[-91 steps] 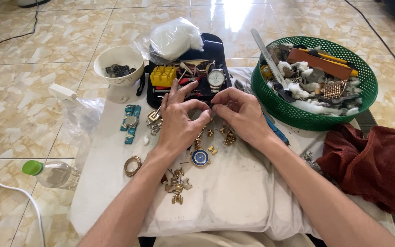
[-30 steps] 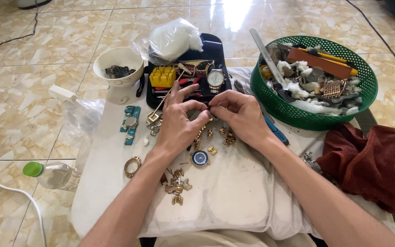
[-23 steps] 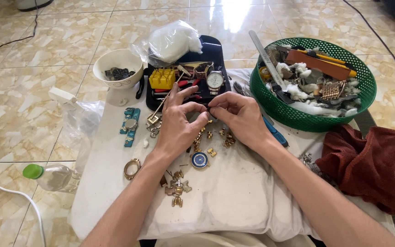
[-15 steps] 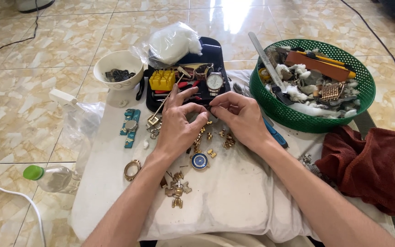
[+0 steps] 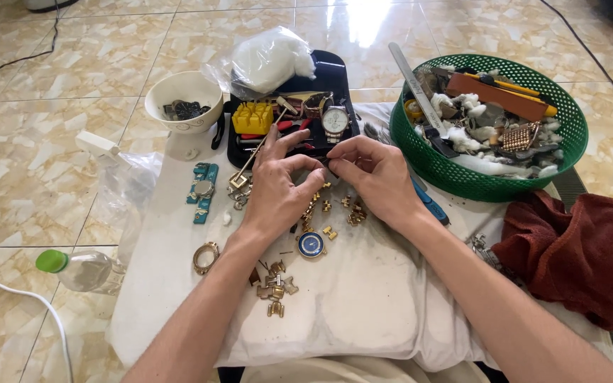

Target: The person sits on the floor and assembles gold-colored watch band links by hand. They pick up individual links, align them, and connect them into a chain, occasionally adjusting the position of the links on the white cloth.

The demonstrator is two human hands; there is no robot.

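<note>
Hands met over the white cloth (image 5: pixel 363 312) in the head view, fingertips pinched together on something small between them; the piece itself was too hidden by the fingers to name, though a gold watch-band strand (image 5: pixel 309 213) hung down from just under the pinch. The left hand (image 5: pixel 278 191) was clenched around that spot with the index finger raised toward the black tray (image 5: pixel 335 74), and a thin tool (image 5: pixel 255 154) stuck out past its knuckles toward the yellow holder block (image 5: pixel 252 117). The right hand (image 5: pixel 377 177) closed thumb and forefinger on the same spot from the other side.

Compared with three seconds earlier, both hands had stayed in nearly the same place, shifted only slightly up toward the tray, and the pinch had tightened. Nothing else on the cloth had moved.

Loose gold links (image 5: pixel 352 213) lay just below the right hand, and a blue-faced watch dial (image 5: pixel 311 245) sat below the hands. More links (image 5: pixel 272 284) were scattered near the left forearm, with a gold bezel ring (image 5: pixel 206 257) to their left. A teal case holder (image 5: pixel 202 191) lay left of the left hand. A white-faced wristwatch (image 5: pixel 335 120) rested in the tray. The white bowl (image 5: pixel 183 101), green basket (image 5: pixel 491 184) and dark red towel (image 5: pixel 576 255) stood around the edges.
</note>
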